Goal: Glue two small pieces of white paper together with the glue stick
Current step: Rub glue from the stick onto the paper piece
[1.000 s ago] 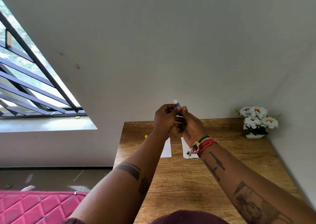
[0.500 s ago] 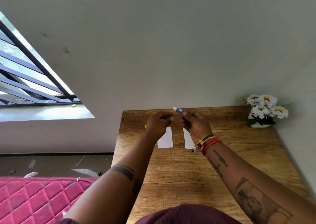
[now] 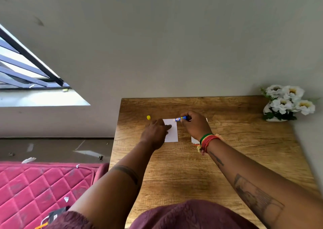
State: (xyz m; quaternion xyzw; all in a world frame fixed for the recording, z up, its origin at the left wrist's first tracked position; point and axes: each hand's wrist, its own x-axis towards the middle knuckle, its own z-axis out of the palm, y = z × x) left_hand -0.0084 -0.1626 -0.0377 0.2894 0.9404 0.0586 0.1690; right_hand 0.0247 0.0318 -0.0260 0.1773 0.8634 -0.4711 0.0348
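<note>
Two small white papers lie on the wooden table (image 3: 192,167). The left paper (image 3: 173,132) is pressed down by the fingers of my left hand (image 3: 154,132), which covers its left side. My right hand (image 3: 195,125) grips a blue and white glue stick (image 3: 180,118), uncapped, its white tip touching the top right corner of the left paper. The right paper (image 3: 194,140) is mostly hidden under my right hand and wrist. A yellow cap (image 3: 148,117) rests on the table, just beyond my left hand.
A white pot of white flowers (image 3: 286,103) stands at the table's far right corner against the wall. A pink quilted mattress (image 3: 35,185) lies on the floor to the left. A barred window (image 3: 26,68) is at far left.
Both hands came down from in front of me to the table. My left hand let go of the stick and pressed onto the left paper; the right hand brought the glue tip to it.
</note>
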